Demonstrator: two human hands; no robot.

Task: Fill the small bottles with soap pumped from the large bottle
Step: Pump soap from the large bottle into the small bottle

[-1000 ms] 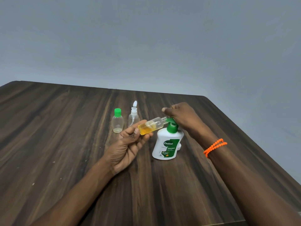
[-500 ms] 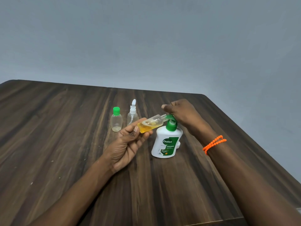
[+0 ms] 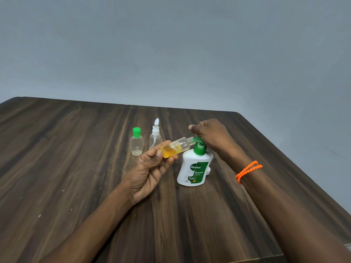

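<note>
Since the earlier frame, little has shifted: the small bottle, about half full of yellow soap, is still gripped by the left hand and tilted so its mouth meets the nozzle. The large bottle is kept upright on the counter, its pump head covered by the right hand with curled fingers for pressing.

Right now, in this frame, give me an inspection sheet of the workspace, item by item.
Surface: dark wood-grain table, a few pale specks.
Job's things: Dettol pump bottle upright; small clear bottle tilted, mouth at the pump spout, part filled with yellow soap; green-capped bottle and spray bottle standing behind, nearly empty.
Clutter: small white object behind the Dettol bottle, unclear.
Grippers: left hand holds the small clear bottle; right hand rests on the pump head.
Cables: nothing seen.
Surroundings: plain grey wall; orange bracelet on right wrist.
</note>
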